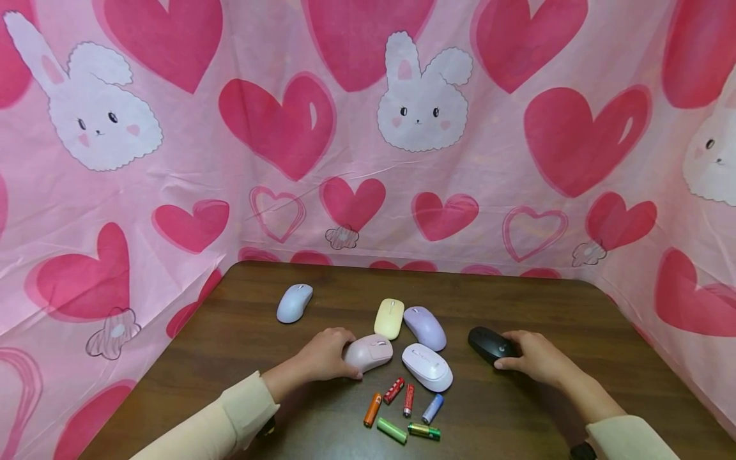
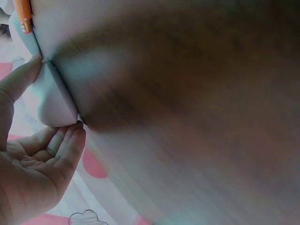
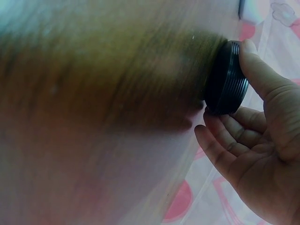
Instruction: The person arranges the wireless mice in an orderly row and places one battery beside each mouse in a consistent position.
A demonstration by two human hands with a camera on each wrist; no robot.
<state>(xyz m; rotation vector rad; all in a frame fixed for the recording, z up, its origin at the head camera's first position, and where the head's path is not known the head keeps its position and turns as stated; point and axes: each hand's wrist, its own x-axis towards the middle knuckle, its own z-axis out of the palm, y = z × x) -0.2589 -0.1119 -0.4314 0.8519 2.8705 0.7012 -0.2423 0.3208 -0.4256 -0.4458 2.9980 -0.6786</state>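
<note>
On the table, my left hand (image 1: 326,355) grips a pale pink computer mouse (image 1: 368,353) by its rear end, thumb on the near side and fingers on the far side. The left wrist view shows the same pink mouse (image 2: 55,101) between thumb and fingers. Over to the right, my right hand (image 1: 536,356) holds a black computer mouse (image 1: 491,345) at one end. In the right wrist view the black mouse (image 3: 228,79) has ridged sides, with the thumb on one side and fingertips on the other.
Yellow (image 1: 390,319), purple (image 1: 425,328) and white (image 1: 428,367) mice sit between the hands. A light blue mouse (image 1: 294,303) lies at the back left. Several batteries, including an orange one (image 1: 372,409) and a green one (image 1: 392,430), lie near the front. A pink patterned cloth (image 1: 356,160) surrounds the table.
</note>
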